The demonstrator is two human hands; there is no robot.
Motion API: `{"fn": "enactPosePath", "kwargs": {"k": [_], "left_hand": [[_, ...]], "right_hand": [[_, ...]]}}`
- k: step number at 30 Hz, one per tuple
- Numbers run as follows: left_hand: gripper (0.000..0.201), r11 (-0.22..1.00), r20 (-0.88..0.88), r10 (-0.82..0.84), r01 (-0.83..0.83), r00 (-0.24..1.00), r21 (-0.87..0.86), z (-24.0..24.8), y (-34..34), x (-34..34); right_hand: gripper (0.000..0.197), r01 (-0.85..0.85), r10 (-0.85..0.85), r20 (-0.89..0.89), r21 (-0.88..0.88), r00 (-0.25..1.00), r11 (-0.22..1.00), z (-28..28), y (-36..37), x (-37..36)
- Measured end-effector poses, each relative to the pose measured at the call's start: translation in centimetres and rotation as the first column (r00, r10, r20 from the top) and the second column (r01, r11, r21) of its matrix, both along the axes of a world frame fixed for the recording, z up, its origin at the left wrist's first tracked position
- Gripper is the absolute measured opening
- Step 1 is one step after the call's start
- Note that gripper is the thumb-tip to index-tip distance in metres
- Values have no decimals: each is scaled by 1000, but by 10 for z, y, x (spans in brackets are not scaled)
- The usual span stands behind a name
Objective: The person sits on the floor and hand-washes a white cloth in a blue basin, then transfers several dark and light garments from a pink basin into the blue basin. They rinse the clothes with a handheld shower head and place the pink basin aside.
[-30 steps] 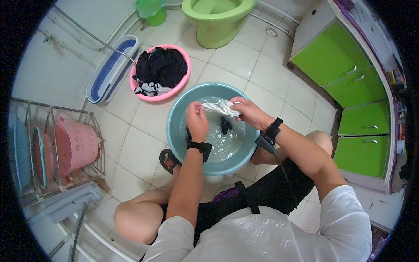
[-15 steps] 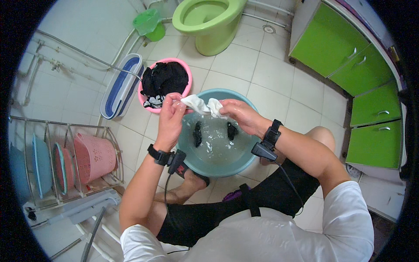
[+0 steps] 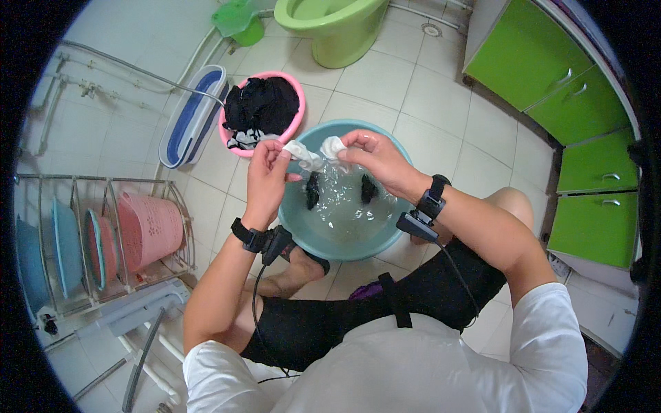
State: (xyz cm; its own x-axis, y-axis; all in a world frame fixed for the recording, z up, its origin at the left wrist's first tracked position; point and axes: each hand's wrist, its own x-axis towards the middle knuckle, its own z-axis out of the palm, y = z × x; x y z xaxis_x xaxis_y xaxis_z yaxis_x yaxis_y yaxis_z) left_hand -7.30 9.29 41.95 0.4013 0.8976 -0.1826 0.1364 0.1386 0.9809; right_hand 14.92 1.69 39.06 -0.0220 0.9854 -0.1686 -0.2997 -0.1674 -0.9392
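Pinched in my left hand (image 3: 267,172) is one bunch of wet white cloth (image 3: 303,155), small and sock-like. My right hand (image 3: 383,164) grips a second white bunch (image 3: 333,147) a short way to its right. I cannot tell whether the two bunches are one piece. Both hands are over a round blue-green basin (image 3: 292,224), above its far part. Cloudy, rippling water (image 3: 348,217) fills the basin. Two dark patches show in it, one below each hand; whether they are cloth or reflections is unclear.
Just beyond on the left, a pink basin (image 3: 300,103) holds black and patterned clothes. Beside it lies a blue-and-white folding tub (image 3: 180,131). A green toilet (image 3: 337,41) and bin (image 3: 248,31) stand farther off. Green cabinets (image 3: 527,51) line the right; a basin rack (image 3: 103,179) stands left.
The white cloth, stretched between my hands before, now shows as two bunches with a gap between them, lower toward the water. The whole scene has shifted slightly upward in view.
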Motion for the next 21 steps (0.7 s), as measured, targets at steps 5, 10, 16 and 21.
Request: {"fn": "enactPosePath", "kwargs": {"k": [5, 10, 16, 21], "left_hand": [[11, 995, 85, -32, 40, 996, -96, 2, -10, 6], [17, 946, 223, -59, 126, 973, -300, 7, -14, 8], [22, 985, -84, -89, 75, 992, -156, 3, -17, 14], [19, 958, 231, -58, 119, 971, -260, -4, -16, 9]], "right_hand": [[14, 23, -21, -38, 62, 999, 998, 6, -1, -7], [15, 14, -18, 63, 58, 998, 998, 1, -1, -16], [17, 32, -80, 205, 223, 976, 974, -4, -3, -24], [16, 66, -96, 185, 163, 978, 984, -6, -5, -21]]}}
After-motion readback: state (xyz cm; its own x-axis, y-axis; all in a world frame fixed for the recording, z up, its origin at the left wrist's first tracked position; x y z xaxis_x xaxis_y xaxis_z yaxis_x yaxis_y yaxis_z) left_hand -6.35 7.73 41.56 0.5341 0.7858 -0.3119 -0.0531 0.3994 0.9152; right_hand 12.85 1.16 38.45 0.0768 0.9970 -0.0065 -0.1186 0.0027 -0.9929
